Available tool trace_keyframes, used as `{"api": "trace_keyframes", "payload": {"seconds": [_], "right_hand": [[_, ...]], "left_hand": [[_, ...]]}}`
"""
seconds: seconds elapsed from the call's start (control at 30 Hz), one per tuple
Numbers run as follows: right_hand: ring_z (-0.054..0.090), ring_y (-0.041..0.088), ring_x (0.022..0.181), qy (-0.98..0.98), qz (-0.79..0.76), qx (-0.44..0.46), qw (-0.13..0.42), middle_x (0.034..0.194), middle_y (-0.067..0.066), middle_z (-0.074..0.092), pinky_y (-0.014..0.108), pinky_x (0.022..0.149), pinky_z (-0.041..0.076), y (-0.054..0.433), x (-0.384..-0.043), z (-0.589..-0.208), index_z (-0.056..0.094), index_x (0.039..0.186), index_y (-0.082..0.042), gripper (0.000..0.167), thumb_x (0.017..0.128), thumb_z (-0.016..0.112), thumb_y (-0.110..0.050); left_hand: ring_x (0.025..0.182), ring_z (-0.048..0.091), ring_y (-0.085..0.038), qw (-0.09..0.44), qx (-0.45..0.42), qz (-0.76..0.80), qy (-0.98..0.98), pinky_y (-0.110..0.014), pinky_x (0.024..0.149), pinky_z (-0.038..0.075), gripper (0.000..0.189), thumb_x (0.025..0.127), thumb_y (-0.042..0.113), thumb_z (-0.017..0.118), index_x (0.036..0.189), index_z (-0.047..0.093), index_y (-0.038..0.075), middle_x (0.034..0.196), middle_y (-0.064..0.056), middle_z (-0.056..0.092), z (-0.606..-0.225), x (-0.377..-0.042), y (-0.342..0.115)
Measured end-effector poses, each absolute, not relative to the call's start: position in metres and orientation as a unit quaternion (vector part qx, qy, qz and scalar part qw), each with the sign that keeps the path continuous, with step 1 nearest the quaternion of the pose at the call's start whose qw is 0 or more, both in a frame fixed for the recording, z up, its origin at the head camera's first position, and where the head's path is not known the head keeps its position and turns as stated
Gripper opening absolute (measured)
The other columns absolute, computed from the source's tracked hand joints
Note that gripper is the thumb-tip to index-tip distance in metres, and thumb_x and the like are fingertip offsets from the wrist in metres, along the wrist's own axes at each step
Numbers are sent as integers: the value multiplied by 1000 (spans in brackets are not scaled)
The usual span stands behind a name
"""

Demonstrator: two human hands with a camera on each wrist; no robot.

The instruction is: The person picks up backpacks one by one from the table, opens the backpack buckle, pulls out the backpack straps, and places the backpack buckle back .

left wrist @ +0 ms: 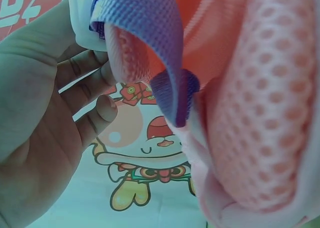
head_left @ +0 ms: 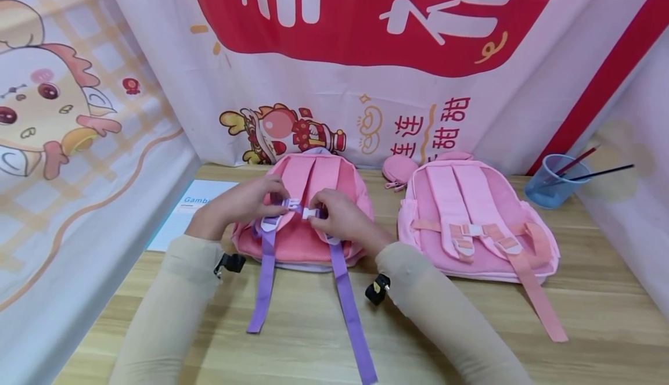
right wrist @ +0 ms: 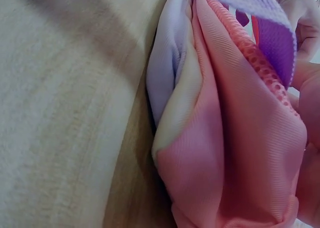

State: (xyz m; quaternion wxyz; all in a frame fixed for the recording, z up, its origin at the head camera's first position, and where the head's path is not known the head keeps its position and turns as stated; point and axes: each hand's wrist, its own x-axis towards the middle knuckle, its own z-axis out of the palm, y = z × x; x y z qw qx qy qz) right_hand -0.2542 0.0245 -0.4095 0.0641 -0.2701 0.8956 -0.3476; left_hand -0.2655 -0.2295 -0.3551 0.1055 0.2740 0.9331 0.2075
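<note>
A pink backpack (head_left: 298, 248) lies on the table, its shoulder straps facing up. My left hand (head_left: 243, 204) pinches one white half of the chest-strap buckle (head_left: 292, 204). The other white half (head_left: 309, 213) is held between thumb and fingers of my right hand (head_left: 342, 216). The two halves sit close over the backpack, with a small gap between them. Purple webbing (left wrist: 145, 27) loops beside the left palm in the left wrist view. Pink side fabric (right wrist: 260, 133) fills much of the right wrist view and partly hides the right fingers.
A second, lighter pink backpack (head_left: 434, 216) lies to the right, its chest buckle (head_left: 473, 230) joined. Behind stands a small round pink pouch (head_left: 399, 169). A blue cup (head_left: 549, 190) holds pencils at far right; a booklet (head_left: 175, 225) lies at left. Purple strap ends (head_left: 352, 315) trail forward.
</note>
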Motion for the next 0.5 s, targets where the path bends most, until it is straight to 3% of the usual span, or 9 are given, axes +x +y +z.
{"api": "trace_keyframes", "payload": {"seconds": [0.2,0.5], "right_hand": [[61,17,103,895,-347,-272,69,112,0,66,34,96,55,25,-255,-409,71,116,-14,21,103,74,-30],[67,17,99,877,-409,-228,104,119,3,72,30,86,58,18,-259,-406,72,135,-11,32,110,64,-29]], "left_hand": [[99,63,-20,99,282,204,932,-37,89,58,20,98,22,82,117,80,14,111,-2,66,-349,-268,-229],[100,62,-21,92,289,203,931,-36,87,58,19,98,22,82,115,80,14,109,-2,65,-342,-271,-229]]}}
